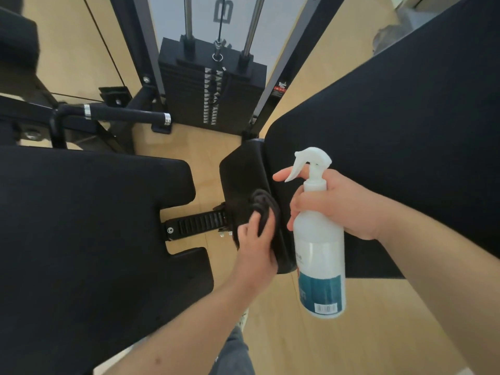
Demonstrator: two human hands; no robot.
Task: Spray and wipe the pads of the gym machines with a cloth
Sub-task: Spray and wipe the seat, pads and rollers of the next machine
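My left hand presses a bunched dark cloth against a small black pad in the middle of the view. My right hand grips a white spray bottle upright by its neck, index finger stretched out by the trigger; the bottle has a teal label at the bottom. A large black back pad slopes up to the right behind the bottle. A wide black seat pad with a notch fills the lower left.
A black weight stack with chrome guide rods and a cable stands at the top centre. A black handle bar with chrome rings juts out at left. A toothed adjustment rail links seat and small pad. Wooden floor lies below.
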